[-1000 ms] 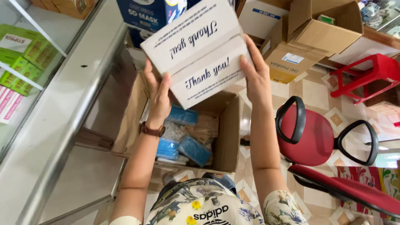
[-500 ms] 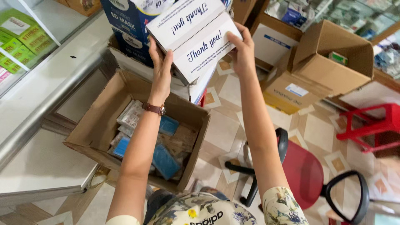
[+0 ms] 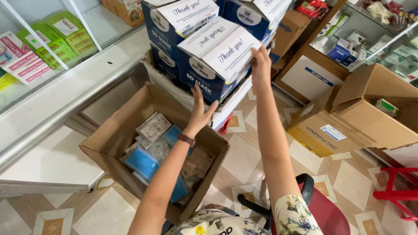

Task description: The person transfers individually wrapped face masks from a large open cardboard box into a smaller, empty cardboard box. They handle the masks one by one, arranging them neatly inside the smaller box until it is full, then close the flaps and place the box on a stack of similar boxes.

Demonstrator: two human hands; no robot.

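The blue-and-white mask box [image 3: 217,61] sits at the front of a stack of matching boxes [image 3: 183,21], its white lid flaps facing up toward the camera and its blue face toward the floor. The right hand [image 3: 260,65] is up at the box's right edge, fingers curled against the white flap and the corner, pressing on it rather than wrapped round it. The left hand [image 3: 199,114] is lower, palm turned to the box's blue front, fingers spread wide and straight, touching or just short of the bottom edge; which one, I cannot tell. A dark watch [image 3: 186,139] rings that wrist. The stack rests on a white shelf edge [image 3: 230,104] that slants down across the middle. Directly beneath the left forearm stands an open cardboard carton [image 3: 111,139] on the tiled floor [image 3: 244,152], holding loose packets of blue masks [image 3: 141,163] and pale patterned packs [image 3: 153,127]. To the left runs a glass display counter [image 3: 65,82] with green and pink packets behind the pane. Over to the right, more brown cartons [image 3: 348,126] lie open and tilted, a red stool [image 3: 398,187] stands past them, and a red-seated chair [image 3: 322,213] shows just beside the right elbow.
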